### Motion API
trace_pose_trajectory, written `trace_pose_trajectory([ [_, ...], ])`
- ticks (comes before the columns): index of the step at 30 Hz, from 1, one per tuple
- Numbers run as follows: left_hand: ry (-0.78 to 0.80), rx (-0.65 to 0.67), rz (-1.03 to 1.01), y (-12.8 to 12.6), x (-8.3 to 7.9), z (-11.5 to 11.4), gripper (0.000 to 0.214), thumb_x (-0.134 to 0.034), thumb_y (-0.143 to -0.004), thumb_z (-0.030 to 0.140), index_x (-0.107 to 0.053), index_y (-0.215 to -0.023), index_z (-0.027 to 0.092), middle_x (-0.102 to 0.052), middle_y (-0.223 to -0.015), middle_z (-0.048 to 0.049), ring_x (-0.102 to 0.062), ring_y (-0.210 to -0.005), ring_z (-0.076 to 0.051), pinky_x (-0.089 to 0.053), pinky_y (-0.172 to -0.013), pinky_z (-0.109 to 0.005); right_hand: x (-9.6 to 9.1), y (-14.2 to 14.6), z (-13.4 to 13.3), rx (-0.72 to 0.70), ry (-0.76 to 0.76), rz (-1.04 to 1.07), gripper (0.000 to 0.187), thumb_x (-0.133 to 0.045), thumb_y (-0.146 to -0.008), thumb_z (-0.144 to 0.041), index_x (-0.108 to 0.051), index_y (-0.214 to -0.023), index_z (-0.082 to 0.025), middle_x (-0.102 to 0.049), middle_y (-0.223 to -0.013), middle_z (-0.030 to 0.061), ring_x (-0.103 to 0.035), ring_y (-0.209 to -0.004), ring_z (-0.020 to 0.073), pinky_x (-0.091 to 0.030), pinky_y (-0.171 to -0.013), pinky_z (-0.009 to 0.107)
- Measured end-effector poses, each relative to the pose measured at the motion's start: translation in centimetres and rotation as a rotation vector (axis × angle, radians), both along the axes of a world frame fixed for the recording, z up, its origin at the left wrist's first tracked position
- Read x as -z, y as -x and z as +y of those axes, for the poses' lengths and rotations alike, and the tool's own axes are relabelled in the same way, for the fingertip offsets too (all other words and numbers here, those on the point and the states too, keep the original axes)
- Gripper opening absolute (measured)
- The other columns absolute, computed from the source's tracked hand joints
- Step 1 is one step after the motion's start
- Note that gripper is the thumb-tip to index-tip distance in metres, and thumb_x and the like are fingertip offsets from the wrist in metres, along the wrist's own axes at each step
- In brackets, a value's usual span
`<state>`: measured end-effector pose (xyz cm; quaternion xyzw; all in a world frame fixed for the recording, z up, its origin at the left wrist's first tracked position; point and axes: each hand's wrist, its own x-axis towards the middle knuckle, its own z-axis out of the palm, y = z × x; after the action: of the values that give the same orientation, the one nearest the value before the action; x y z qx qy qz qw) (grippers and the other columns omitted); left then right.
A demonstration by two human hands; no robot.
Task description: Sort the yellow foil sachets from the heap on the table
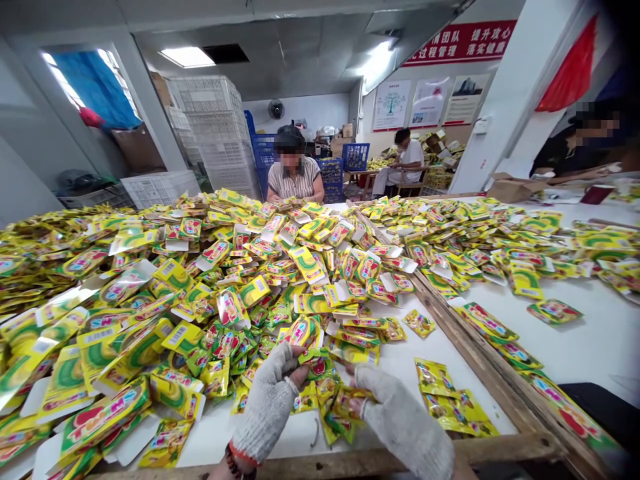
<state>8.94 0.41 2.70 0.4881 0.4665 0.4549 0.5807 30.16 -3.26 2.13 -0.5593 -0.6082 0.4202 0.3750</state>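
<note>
My left hand (269, 403), in a white fingerless-tip glove, pinches a small green sachet (319, 364) with a red print between thumb and fingers. Close on its right, my right hand (403, 417), gloved the same way, has its fingers closed on yellow sachets (346, 404); their exact number cannot be made out. Below and between the hands, more sachets touch the white tabletop (290, 437). Past my fingers rises a heap of flat yellow cartons (305, 263), many with open white flaps. Loose green sachets (227, 343) lie among them, left of my left hand.
Wooden strips (463, 347) edge the table on the right and front. Beyond the right strip lie yellow sachets and cartons (483, 320). A person (294, 177) sits across the heap; another person (407, 160) sits farther back. White crates (215, 127) are stacked behind.
</note>
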Motion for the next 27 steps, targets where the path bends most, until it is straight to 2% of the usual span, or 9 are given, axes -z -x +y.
trace_pose_trajectory([
  [2,0.061,0.022,-0.036,-0.5,0.2,-0.3,0.040,-0.082,-0.067,0.040,-0.061,-0.093,0.019,-0.070,-0.082,-0.0028,-0.066,-0.076,-0.017,-0.053,-0.066,-0.026,-0.4,-0.7,-0.3,0.017,0.008,0.028,0.040,-0.068,-0.074,-0.023,-0.072,-0.114,-0.020,-0.067,-0.127,0.0103,-0.061,-0.115,0.0274,-0.048,-0.102,0.040],
  [4,0.099,0.078,-0.063,-1.4,0.5,-0.8,0.042,-0.083,-0.065,0.040,-0.060,-0.094,0.019,-0.070,-0.081,-0.0028,-0.065,-0.072,-0.016,-0.052,-0.062,-0.025,-0.7,-0.8,-0.5,-0.003,0.010,0.096,0.046,-0.068,-0.075,-0.026,-0.067,-0.121,-0.020,-0.062,-0.135,0.0105,-0.059,-0.119,0.0268,-0.048,-0.103,0.040],
  [8,0.058,0.191,-0.063,-2.7,0.8,-1.8,0.040,-0.079,-0.069,0.042,-0.062,-0.096,0.019,-0.070,-0.081,-0.0028,-0.062,-0.069,-0.015,-0.052,-0.064,-0.026,-0.5,-0.1,-0.8,0.040,0.019,0.151,0.024,-0.066,-0.078,-0.028,-0.073,-0.099,-0.018,-0.075,-0.106,0.0089,-0.069,-0.097,0.0275,-0.054,-0.089,0.040],
  [11,-0.028,0.233,0.023,-2.6,0.6,-1.9,0.034,-0.075,-0.073,0.044,-0.064,-0.092,0.018,-0.068,-0.085,-0.0029,-0.061,-0.077,-0.016,-0.050,-0.072,-0.027,0.1,0.0,-1.0,0.043,0.047,0.141,0.017,-0.066,-0.078,-0.030,-0.072,-0.089,-0.018,-0.076,-0.089,0.0067,-0.070,-0.085,0.0264,-0.057,-0.078,0.037],
  [15,-0.098,0.193,0.209,-2.4,0.5,-1.6,0.036,-0.068,-0.078,0.051,-0.060,-0.069,0.017,-0.057,-0.068,0.0004,-0.050,-0.066,-0.013,-0.042,-0.062,-0.023,0.4,0.1,-1.6,-0.043,0.021,0.139,0.017,-0.067,-0.078,-0.030,-0.070,-0.088,-0.017,-0.075,-0.099,0.0081,-0.069,-0.090,0.0254,-0.055,-0.082,0.034],
  [18,-0.068,0.102,0.213,-2.7,1.1,-1.6,0.045,-0.066,-0.078,0.058,-0.055,-0.062,0.017,-0.052,-0.063,0.0013,-0.045,-0.061,-0.012,-0.038,-0.057,-0.023,0.3,0.0,-2.0,-0.088,0.045,0.147,0.014,-0.068,-0.076,-0.026,-0.069,-0.087,-0.018,-0.075,-0.104,0.0063,-0.068,-0.095,0.0237,-0.054,-0.085,0.030],
  [21,0.032,0.119,0.074,-2.7,1.8,-1.9,0.043,-0.069,-0.074,0.059,-0.061,-0.074,0.017,-0.058,-0.070,-0.0010,-0.051,-0.064,-0.013,-0.042,-0.059,-0.023,0.4,-0.2,-2.2,-0.094,0.109,0.105,0.017,-0.066,-0.077,-0.029,-0.071,-0.089,-0.018,-0.076,-0.090,0.0039,-0.068,-0.084,0.0216,-0.053,-0.075,0.028],
  [24,0.091,0.209,-0.103,-2.2,2.1,-2.3,0.047,-0.078,-0.069,0.050,-0.064,-0.100,0.019,-0.067,-0.089,-0.0048,-0.062,-0.081,-0.019,-0.050,-0.073,-0.029,0.6,-0.5,-2.2,-0.032,0.145,0.115,0.024,-0.066,-0.078,-0.036,-0.071,-0.092,-0.017,-0.076,-0.087,0.0046,-0.068,-0.080,0.0216,-0.052,-0.069,0.027],
  [27,0.103,0.246,-0.087,-1.5,2.0,-2.4,0.047,-0.081,-0.067,0.046,-0.066,-0.102,0.018,-0.070,-0.094,-0.0067,-0.064,-0.085,-0.020,-0.051,-0.078,-0.031,1.1,-0.5,-2.1,-0.013,0.139,0.108,0.026,-0.066,-0.077,-0.037,-0.070,-0.091,-0.016,-0.076,-0.086,0.0050,-0.068,-0.079,0.0219,-0.052,-0.068,0.027],
])
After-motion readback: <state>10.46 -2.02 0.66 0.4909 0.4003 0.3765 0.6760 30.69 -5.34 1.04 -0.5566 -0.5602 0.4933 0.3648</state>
